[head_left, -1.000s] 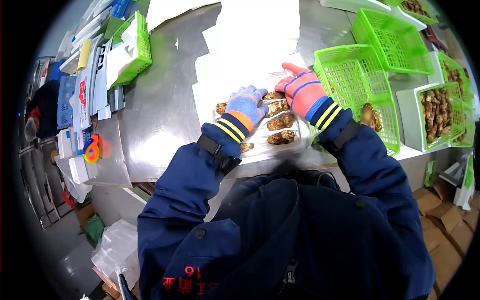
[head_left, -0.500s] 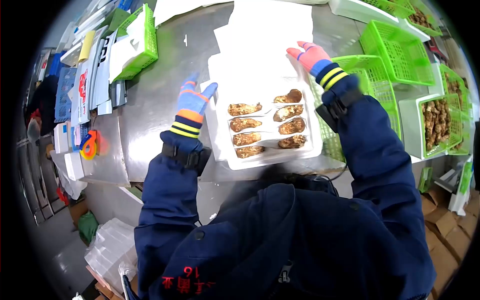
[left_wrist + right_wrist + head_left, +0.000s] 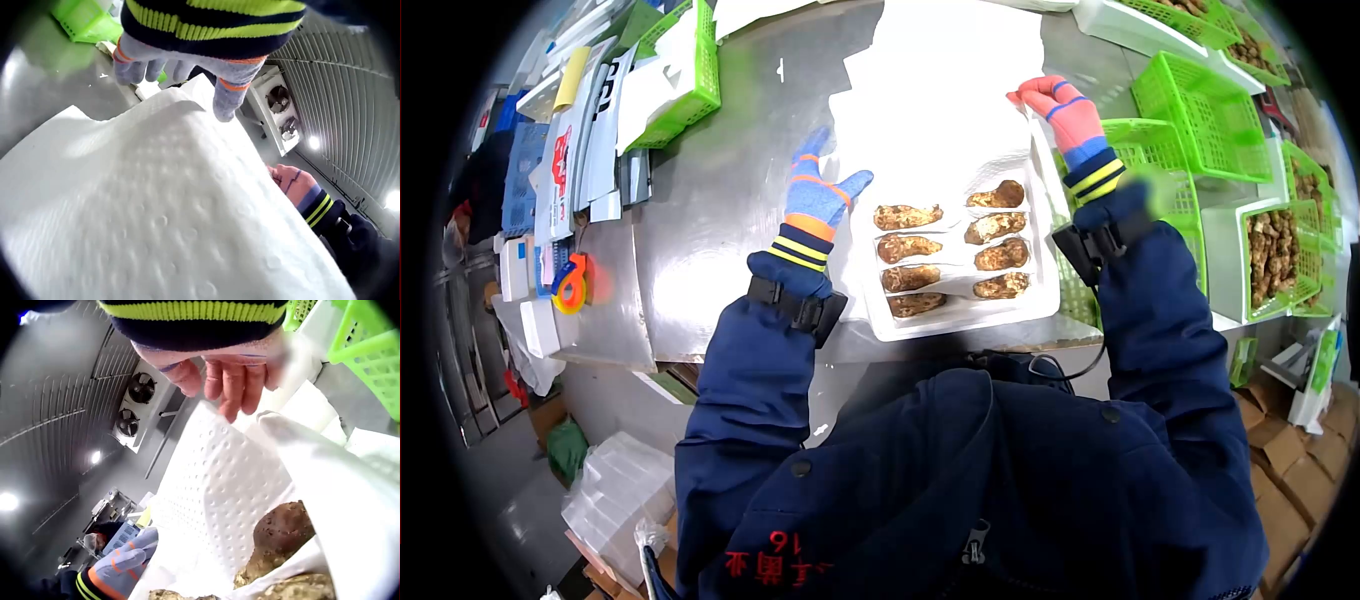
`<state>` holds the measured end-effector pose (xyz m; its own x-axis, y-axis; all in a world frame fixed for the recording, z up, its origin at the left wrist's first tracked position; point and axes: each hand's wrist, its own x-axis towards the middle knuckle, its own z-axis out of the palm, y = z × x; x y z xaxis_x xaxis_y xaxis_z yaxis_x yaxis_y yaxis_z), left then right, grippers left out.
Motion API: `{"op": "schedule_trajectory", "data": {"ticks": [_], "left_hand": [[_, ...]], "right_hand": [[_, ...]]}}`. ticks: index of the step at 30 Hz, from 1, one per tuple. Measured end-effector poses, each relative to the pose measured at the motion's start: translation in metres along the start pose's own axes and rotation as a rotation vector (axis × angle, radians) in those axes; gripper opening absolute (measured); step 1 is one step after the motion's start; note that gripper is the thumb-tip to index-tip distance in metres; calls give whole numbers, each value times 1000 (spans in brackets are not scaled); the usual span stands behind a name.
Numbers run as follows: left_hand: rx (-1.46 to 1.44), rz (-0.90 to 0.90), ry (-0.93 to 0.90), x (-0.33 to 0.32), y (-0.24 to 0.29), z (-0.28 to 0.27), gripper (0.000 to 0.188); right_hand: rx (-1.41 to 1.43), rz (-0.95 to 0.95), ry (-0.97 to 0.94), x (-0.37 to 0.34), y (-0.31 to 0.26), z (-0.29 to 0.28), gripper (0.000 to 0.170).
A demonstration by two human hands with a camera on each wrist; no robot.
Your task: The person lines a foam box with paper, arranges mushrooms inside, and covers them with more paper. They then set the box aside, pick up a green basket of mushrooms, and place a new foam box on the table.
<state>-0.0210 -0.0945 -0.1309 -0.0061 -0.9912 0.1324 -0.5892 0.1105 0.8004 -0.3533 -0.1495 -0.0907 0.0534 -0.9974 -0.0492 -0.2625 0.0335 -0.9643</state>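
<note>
Easing the white sheet [image 3: 940, 95] evenly should limit creases; it lies beyond the mushrooms [image 3: 1001, 254] in the tray [image 3: 970, 329]. Your hands are apart: left hand [image 3: 816, 195] spread by its left edge, right hand [image 3: 1068, 112] seemingly pinching its right edge.

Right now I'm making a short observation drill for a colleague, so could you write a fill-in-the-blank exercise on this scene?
In the white tray, the number of brown mushrooms showing is ____.
The left hand is gloved mainly in ____.
Near the right hand is the edge of a ____ paper sheet.
Missing words: eight; blue; white.
</note>
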Motion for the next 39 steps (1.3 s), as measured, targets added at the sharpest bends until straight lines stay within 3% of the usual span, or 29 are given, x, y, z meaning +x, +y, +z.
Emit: {"op": "schedule_trajectory", "data": {"ticks": [2, 3, 4, 6, 9, 12, 13, 16, 17, 18, 20, 21, 24, 26, 32, 33, 36, 39], "left_hand": [[39, 50, -59, 3, 1, 5, 75], [11, 41, -39, 2, 2, 7, 70], [32, 56, -40, 2, 3, 6, 69], [75, 76, -40, -2, 3, 2, 68], [8, 41, -56, -10, -1, 2, 70], [-92, -60, -51, -8, -3, 8, 75], [-123, -98, -48, -5, 0, 10, 77], [-152, -59, -68, 5, 4, 15, 81], [-170, -31, -56, 6, 6, 16, 74], [-135, -31, -69, 6, 8, 17, 73], [-64, -30, -90, 7, 12, 15, 70], [-100, -9, -90, 6, 11, 14, 64], [-215, 50, -91, -2, -4, 12, 46], [-231, 46, -117, -3, -16, 12, 36], [-277, -109, -160, -14, -7, 15, 19], [-257, -39, -164, -16, -3, 12, 16], [-270, -97, -217, -23, -1, 7, 14], [-146, -71, -179, -36, 19, 10, 24]], "right_hand": [[-260, 28, 118, 9, 5, 6, 48], [-390, 95, 4, 17, 5, 7, 69], [-482, 99, 50, 16, 9, 14, 71], [-542, 75, -4, 18, 9, 9, 67], [-298, 102, -27, 4, 17, 3, 62], [-472, 13, -36, -19, 10, 10, 54], [-537, -43, 5, -26, 6, 14, 53], [-378, -18, 170, -9, 12, 6, 54], [-480, -20, 158, 6, 19, -1, 46], [-959, -362, -218, 24, 28, -15, 45], [-539, 209, -94, 26, 0, -1, 40], [-486, 218, -71, 25, -3, -1, 37], [-568, -231, -216, 7, 16, -12, 35], [-249, -20, -157, -3, 32, -9, 30], [-417, -45, -230, -56, 9, -4, 33], [-403, -44, -227, -59, 10, -3, 34], [-367, -60, -195, -66, 19, 1, 35], [-374, -93, -136, -72, 18, 4, 37]]}}
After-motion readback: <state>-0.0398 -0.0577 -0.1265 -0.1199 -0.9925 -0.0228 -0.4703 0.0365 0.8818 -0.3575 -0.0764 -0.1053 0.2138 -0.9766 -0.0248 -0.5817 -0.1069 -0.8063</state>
